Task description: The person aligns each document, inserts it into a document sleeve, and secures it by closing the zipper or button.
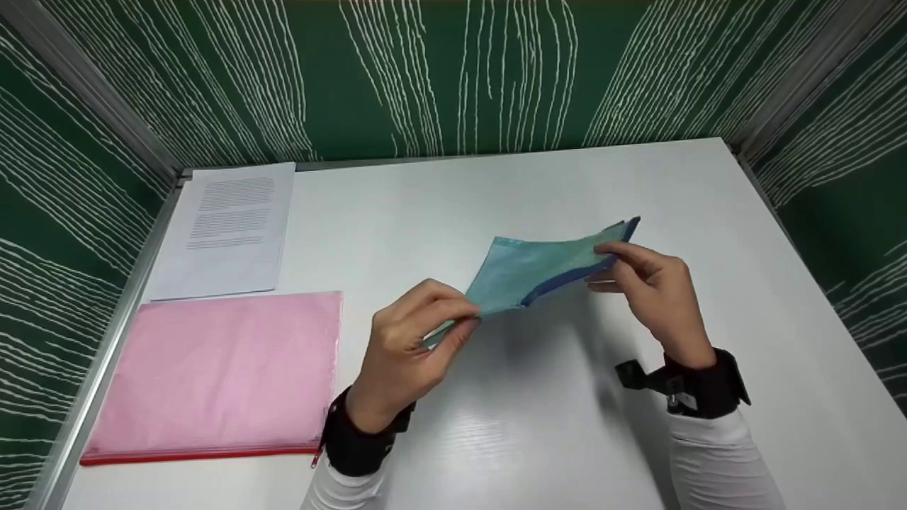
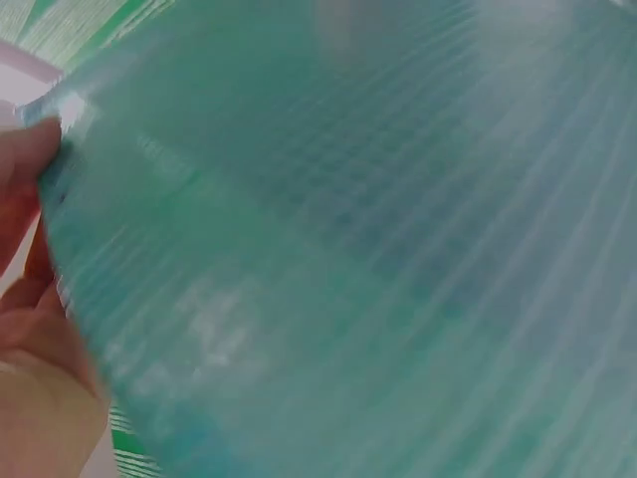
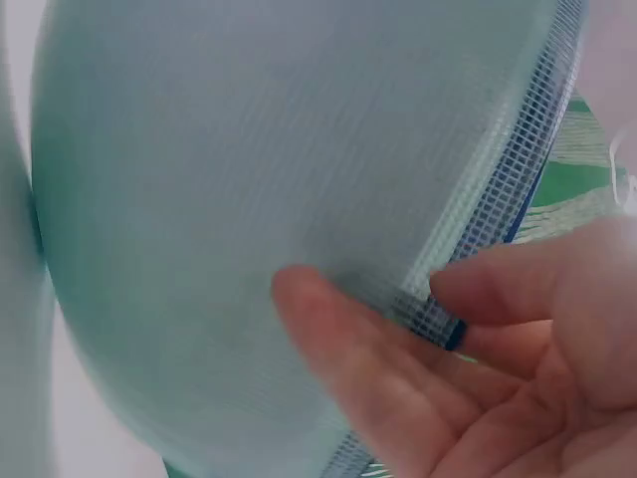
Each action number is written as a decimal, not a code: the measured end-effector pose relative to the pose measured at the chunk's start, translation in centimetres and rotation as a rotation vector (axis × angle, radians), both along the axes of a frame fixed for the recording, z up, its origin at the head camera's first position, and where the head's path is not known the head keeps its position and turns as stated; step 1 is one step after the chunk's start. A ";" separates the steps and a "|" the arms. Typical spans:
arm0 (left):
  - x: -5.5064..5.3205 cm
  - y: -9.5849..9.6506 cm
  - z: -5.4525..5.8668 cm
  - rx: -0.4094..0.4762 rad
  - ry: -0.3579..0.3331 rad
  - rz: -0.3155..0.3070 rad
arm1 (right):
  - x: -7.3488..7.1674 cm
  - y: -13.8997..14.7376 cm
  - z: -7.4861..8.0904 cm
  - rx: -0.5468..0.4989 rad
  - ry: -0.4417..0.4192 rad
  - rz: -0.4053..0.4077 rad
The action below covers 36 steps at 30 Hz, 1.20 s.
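Observation:
A teal mesh zip pouch (image 1: 531, 263) is held up above the white table between both hands. My left hand (image 1: 417, 333) pinches its near left end between thumb and fingers; in the left wrist view the teal sheet (image 2: 318, 259) fills most of the picture, with the hand (image 2: 45, 368) at its left edge. My right hand (image 1: 655, 290) grips the far right end by the dark blue edging (image 1: 567, 278). In the right wrist view the pouch (image 3: 229, 189) bows outward, and the right hand's (image 3: 488, 378) thumb and fingers pinch its gridded blue-edged border (image 3: 503, 184).
A pink zip pouch (image 1: 227, 375) with a red zipped edge lies flat at the left of the table (image 1: 496, 439). Behind it is a stack of printed paper (image 1: 227, 262). Green panels with white wavy lines (image 1: 453, 78) enclose the table at the back and sides.

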State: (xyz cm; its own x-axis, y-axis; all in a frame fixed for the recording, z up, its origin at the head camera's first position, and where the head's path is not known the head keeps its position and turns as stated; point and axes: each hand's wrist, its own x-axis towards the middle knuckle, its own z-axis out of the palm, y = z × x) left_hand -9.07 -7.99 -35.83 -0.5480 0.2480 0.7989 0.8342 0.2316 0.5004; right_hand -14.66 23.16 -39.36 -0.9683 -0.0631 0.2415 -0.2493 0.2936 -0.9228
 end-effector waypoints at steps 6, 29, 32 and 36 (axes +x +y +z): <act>0.3 -0.1 -0.2 -0.155 -0.058 -0.128 | -0.1 0.4 0.4 -0.401 -0.065 -0.029; -6.4 1.6 -9.2 -0.391 -0.995 0.035 | -1.3 2.7 0.0 -1.067 0.114 0.238; -6.8 2.2 -10.3 -0.313 -1.132 -0.036 | -1.5 3.2 -0.1 -1.107 0.076 0.248; -7.1 2.8 -11.3 -0.164 -1.265 -0.105 | -1.8 3.7 -0.3 -1.088 0.054 0.196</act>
State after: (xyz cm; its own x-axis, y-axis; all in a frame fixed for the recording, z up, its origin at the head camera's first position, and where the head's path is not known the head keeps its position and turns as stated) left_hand -16.18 -5.16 -47.13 -0.8719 0.3820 -0.3063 -0.1818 0.3282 0.9270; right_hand -16.43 26.87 -39.66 -0.9513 0.0573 0.3030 -0.2504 -0.7169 -0.6507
